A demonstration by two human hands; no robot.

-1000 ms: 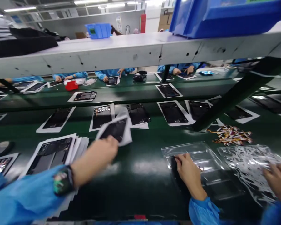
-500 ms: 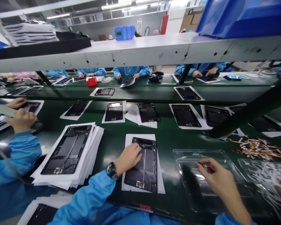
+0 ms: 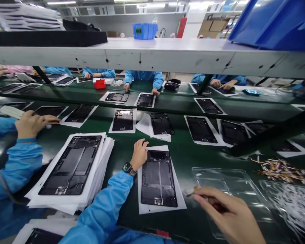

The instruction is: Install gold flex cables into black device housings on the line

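Observation:
A black tablet housing [image 3: 159, 176] lies open side up on a white paper sheet [image 3: 179, 200] in front of me. My left hand [image 3: 139, 154], with a watch on its wrist, rests at the housing's upper left edge, fingers stretched out and slightly bent. Right of the housing, my right hand [image 3: 226, 210] pinches a small brownish flex cable [image 3: 192, 191] between thumb and fingers. Beneath and behind that hand is a clear plastic tray [image 3: 241, 174]. Its other fingers curl inward, partly hidden.
Left stands a stack of housings on paper [image 3: 71, 166]. More housings [image 3: 202, 128] lie along the green bench. Flex cables [image 3: 282, 169] and white strips [image 3: 295, 200] are piled right. A shelf [image 3: 167, 61] crosses above; a dark post [image 3: 274, 132] slants right. A co-worker's hand [image 3: 33, 125] works at left.
My left hand has moved from on top of the housing to its upper left edge. My right hand has come left and nearer from above the tray, the flex cable now showing in its fingertips.

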